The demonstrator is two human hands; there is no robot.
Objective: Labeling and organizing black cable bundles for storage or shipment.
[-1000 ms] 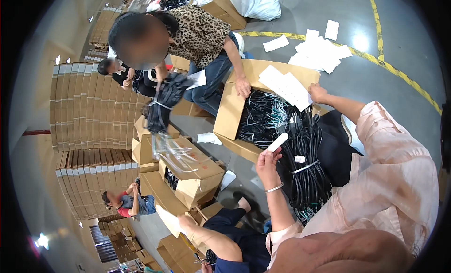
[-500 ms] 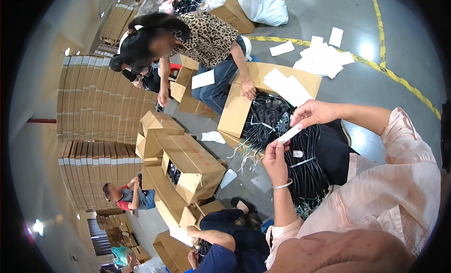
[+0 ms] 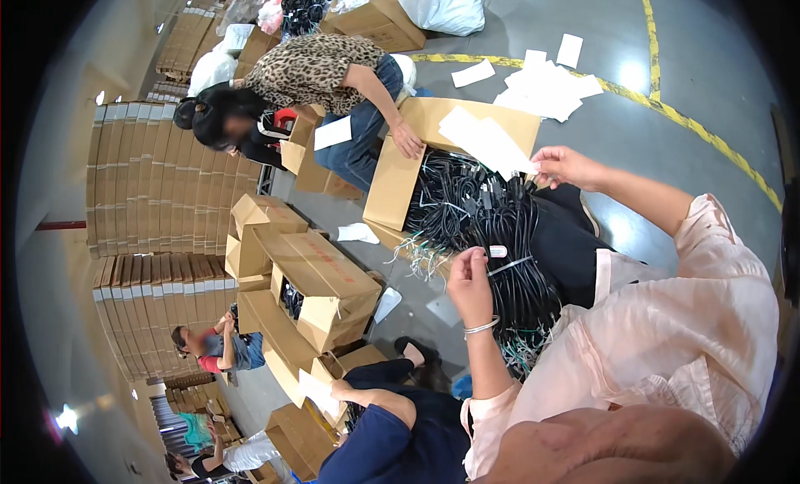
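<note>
I looked down on a heap of black cables (image 3: 492,234) spilling from an open cardboard box (image 3: 400,180) in front of me. My left hand (image 3: 469,277) hovered over the near side of the heap, fingers pinched together on a thin pale tie strip (image 3: 510,265) that ran out to the right across the cables, its long axis roughly left to right. A small white label (image 3: 497,251) sat just beside the fingertips, farther out. My right hand (image 3: 565,166) reached to the far side, fingers closed on the corner of a white paper sheet (image 3: 487,141) lying on the box flap. The left hand was the nearer one to the strip. Across the box, a co-worker's hand (image 3: 408,140) rested on the cardboard edge.
</note>
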